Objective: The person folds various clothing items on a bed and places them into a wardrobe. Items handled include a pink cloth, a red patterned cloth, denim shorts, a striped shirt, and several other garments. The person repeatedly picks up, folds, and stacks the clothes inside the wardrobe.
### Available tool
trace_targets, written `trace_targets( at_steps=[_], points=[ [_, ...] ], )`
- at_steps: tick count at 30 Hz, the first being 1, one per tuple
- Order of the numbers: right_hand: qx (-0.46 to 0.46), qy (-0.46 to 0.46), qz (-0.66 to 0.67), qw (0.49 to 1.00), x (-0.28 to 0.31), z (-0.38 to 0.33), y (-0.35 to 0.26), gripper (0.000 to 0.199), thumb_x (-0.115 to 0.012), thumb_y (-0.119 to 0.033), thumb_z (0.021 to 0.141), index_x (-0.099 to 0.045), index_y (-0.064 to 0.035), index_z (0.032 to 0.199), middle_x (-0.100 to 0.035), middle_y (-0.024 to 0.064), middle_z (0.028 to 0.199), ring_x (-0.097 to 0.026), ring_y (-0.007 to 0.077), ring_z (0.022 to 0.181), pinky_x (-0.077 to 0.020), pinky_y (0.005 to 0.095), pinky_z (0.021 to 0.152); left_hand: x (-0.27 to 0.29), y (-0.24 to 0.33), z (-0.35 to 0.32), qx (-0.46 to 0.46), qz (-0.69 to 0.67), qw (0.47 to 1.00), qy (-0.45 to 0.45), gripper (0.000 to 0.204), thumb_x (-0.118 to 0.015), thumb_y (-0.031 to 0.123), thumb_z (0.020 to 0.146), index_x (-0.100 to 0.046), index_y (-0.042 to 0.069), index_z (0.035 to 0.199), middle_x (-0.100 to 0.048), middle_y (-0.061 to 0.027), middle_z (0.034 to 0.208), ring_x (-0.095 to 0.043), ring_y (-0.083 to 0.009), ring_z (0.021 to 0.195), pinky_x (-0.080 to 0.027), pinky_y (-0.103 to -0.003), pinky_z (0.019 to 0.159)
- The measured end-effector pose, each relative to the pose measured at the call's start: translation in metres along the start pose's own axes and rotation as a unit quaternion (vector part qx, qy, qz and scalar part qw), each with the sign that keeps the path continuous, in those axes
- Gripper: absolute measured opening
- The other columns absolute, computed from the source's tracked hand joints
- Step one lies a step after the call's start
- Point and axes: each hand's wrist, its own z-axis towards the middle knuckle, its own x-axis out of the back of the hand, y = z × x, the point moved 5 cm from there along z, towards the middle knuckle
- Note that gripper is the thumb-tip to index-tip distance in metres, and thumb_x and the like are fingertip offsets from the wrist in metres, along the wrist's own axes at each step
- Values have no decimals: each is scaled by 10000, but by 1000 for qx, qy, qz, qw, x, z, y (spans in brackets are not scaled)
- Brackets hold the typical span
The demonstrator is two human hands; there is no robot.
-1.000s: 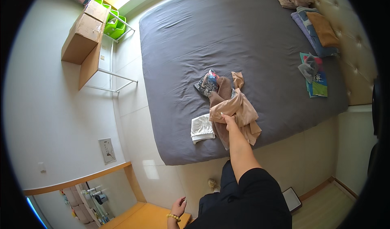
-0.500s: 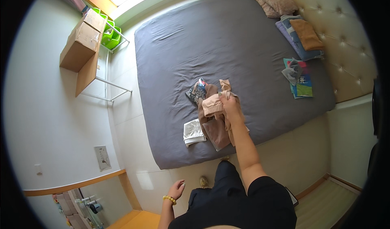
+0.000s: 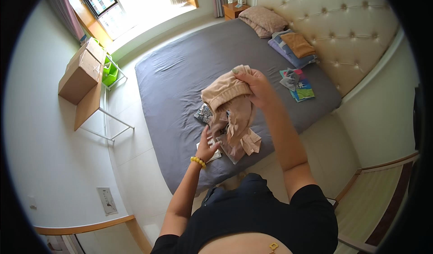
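My right hand grips a beige-pink garment by its top and holds it up over the near edge of the grey bed. The cloth hangs down in folds. My left hand, with a yellow bead bracelet on the wrist, reaches up with fingers apart and touches the garment's lower part. Under the garment lie a white folded item and a dark patterned piece of clothing on the bed.
A pillow, folded clothes in blue and orange and a colourful folded stack lie near the tufted headboard. A cardboard box sits on a wooden table at the left, with green bins behind. A window is at the back.
My right hand has lifted the beige garment off the bed and raised it. My left hand has come up from my side to the cloth's lower part. My view has tilted toward the headboard.
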Motion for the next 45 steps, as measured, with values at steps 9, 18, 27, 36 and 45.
trace_targets(
  at_steps=[9,18,27,36,45],
  points=[
    [-20,-104,14,994,-101,-46,-44,162,-582,-155,894,-589,-18,979,-645,74,921,-641,136,817,-539,277,717,28,39,43,-148,180,968,98,834,-815,321,634,-420,38,1311,-473,-160,1285,-457,-286,1176,-357,-373,1020],
    [3,-295,133,946,-179,-50,-119,175,-495,-102,929,-561,42,1001,-618,135,952,-617,222,866,-540,383,811,0,33,3,-50,19,977,-205,387,-759,92,705,-631,-4,1057,-642,-60,1021,-592,-160,934,-484,-293,828],
    [201,-233,102,946,-63,52,-124,240,-437,-108,928,-549,62,1057,-598,165,1063,-575,270,994,-468,381,895,-36,55,-121,82,-272,870,-403,507,-696,59,787,-497,-18,1246,-589,-88,1167,-550,-177,1062,-432,-313,930],
    [77,316,107,939,195,27,30,281,-447,-238,951,-573,-22,1079,-608,158,1111,-603,282,1001,-481,456,898,15,170,-161,-56,-390,842,-369,588,-648,-70,735,-465,-18,1292,-558,-130,1237,-510,-225,1168,-387,-356,1005],
    [-105,126,193,967,192,-47,189,361,-499,-347,928,-490,-115,1204,-559,137,1134,-535,292,984,-460,481,841,21,275,-78,-86,-360,863,-344,532,-557,-137,709,-490,-32,1226,-595,-132,1122,-587,-228,1049,-489,-341,903]
  ],
)
